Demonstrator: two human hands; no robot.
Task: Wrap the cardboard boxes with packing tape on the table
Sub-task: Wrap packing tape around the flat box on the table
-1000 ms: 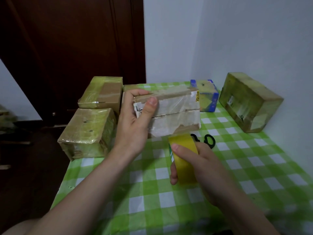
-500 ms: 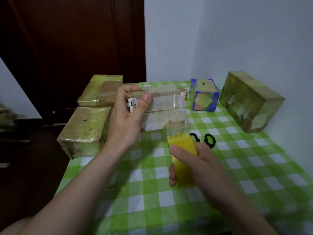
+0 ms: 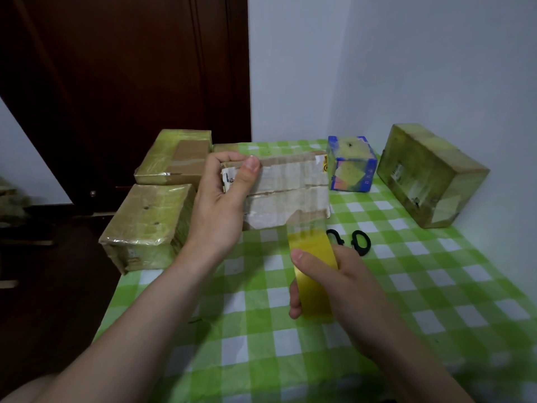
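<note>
Nearest in, the tape roll is gripped by the right hand, with the fingers curled round it and the thumb laid across the top. A clear strip of tape is stretched from the roll, up and away, onto the front face of the cardboard box. So the box is found dead ahead of that hand, just beyond it, mid-table. Its long axis is laid left-to-right, and its left end is clamped by the left hand. The next pull probably has to be taken across that axis, tbh.
</note>
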